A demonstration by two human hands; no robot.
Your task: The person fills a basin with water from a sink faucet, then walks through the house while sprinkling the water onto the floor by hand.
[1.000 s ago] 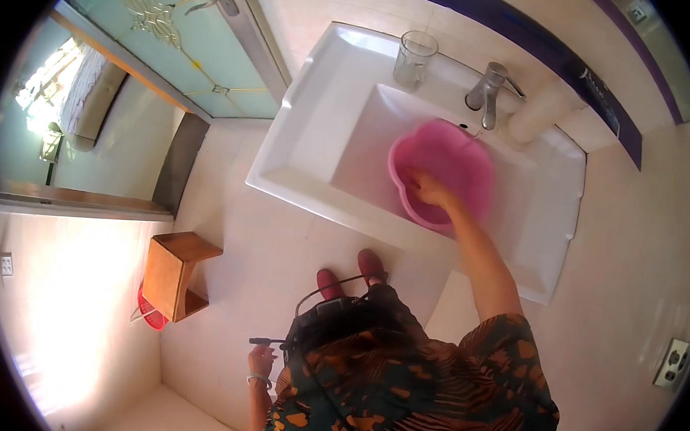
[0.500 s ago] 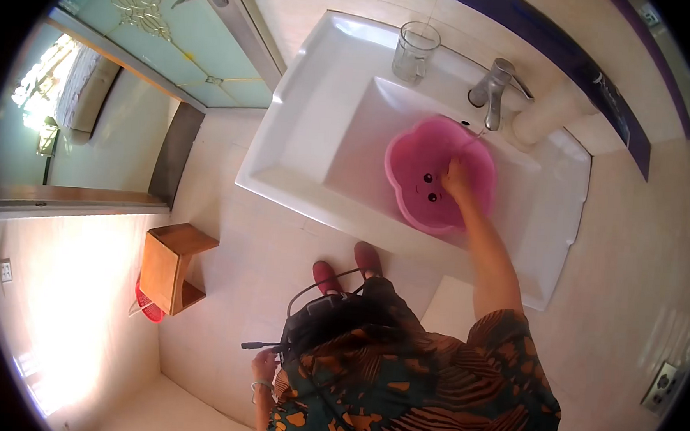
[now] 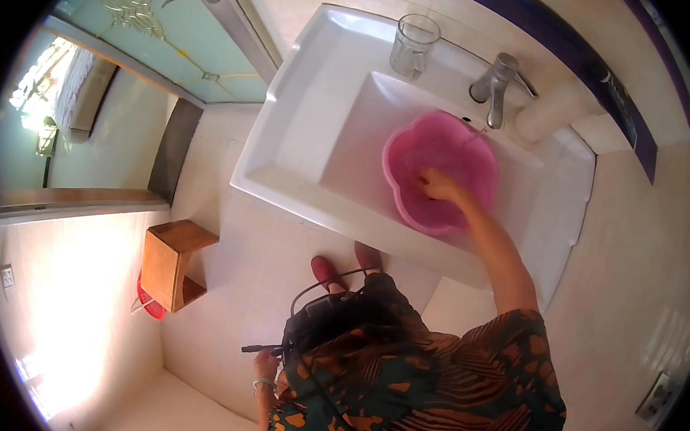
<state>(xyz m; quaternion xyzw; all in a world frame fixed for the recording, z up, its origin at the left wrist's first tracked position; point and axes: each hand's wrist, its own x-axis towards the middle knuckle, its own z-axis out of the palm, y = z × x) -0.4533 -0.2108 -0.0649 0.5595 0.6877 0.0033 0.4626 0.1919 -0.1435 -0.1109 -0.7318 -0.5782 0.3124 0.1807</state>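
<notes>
Inside the pink basin (image 3: 411,145), in the head view, the right hand (image 3: 439,185) reaches down towards the floor, the forearm crossing above the near rim. I judge the step in hand to be handwork within the basin, under what looks like a thin stream from the faucet (image 3: 493,87). The right hand's fingers point inward and are partly bunched, but whether they are spread, pressed together or pinching something small I cannot tell. The next move seems to call for a relaxed wrist and light fingers, so that the basin neither tips nor slides.

The left hand (image 3: 267,361) is down by the waist, well apart from the basin, beside a black cable end (image 3: 254,350); it looks curled, though I cannot tell whether it grips the cable.

The basin sits in the bowl of the white sink (image 3: 287,134), its mouth facing up. It is glossy pink, with a scalloped, flower-like rim and smooth walls. How full it is I cannot make out. A glass mug (image 3: 415,47) stands on the sink's back ledge.
</notes>
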